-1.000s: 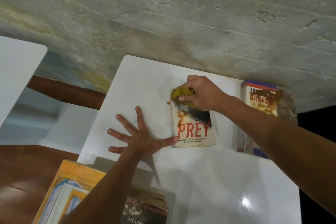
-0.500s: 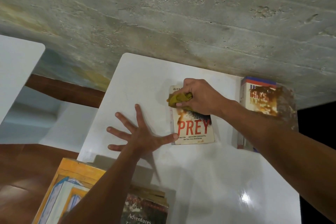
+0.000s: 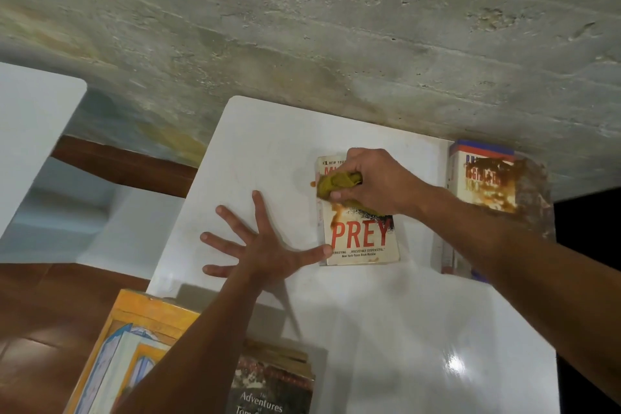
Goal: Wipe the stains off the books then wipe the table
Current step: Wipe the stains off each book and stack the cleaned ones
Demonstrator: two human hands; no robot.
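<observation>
At the near left edge of the white table (image 3: 386, 329) lies a large yellow-bordered book (image 3: 111, 349), and just right of it a dark-covered book (image 3: 268, 390) whose title begins "Adventures". Above them the left hand (image 3: 258, 252) rests flat on the tabletop, fingers spread wide, the thumb tip touching the near left corner of the PREY paperback (image 3: 361, 239). That book lies face up near the table's middle, its long axis running from the near edge toward the concrete wall (image 3: 336, 44), title upright to the viewer; the pale cover has red lettering and a brown stain running down above the title. The right hand (image 3: 376, 183) grips a bunched mustard-yellow cloth (image 3: 336, 183) and presses it on the cover's upper half. Farther right, against the wall, a thick blue-and-white book (image 3: 484, 178) carries heavy brown smears.
</observation>
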